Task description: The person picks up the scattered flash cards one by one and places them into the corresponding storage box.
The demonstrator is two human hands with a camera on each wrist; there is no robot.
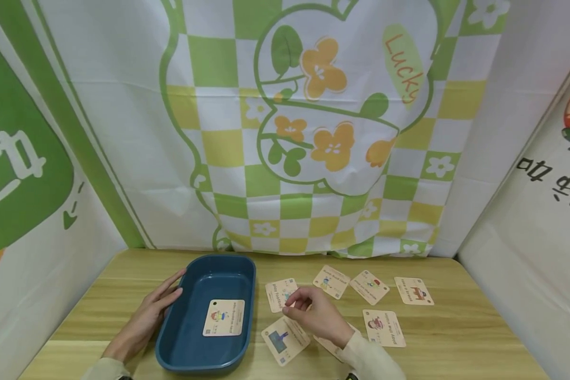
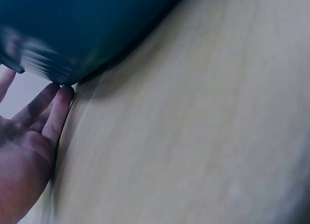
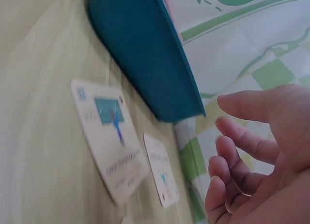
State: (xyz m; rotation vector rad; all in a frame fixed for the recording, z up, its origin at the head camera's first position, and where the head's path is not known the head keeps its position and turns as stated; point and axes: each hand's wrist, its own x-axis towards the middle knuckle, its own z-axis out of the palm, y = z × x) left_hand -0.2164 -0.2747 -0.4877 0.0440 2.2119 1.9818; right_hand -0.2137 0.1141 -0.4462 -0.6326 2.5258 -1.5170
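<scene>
Worktop (image 1: 461,348): light wood grain, far corners rounded. Blue tray (image 1: 253,279) stands on the left half, far end close to the far edge. Seven cards visible to its right. Nearest the tray: "play football" card (image 1: 276,294) and blackboard card (image 1: 290,343); partly covered card (image 1: 330,348) beside the latter. Toward the far edge: two tilted cards (image 1: 331,281), side by side. Toward the right edge: chair-picture card (image 1: 414,291), nearest the far right corner, and seated-figure card (image 1: 383,328).

The tray (image 1: 187,332) is blue, cards (image 1: 383,328) cream, table (image 1: 475,348) wood-grained tan, curtain (image 1: 296,206) checked green, yellow and white.
</scene>
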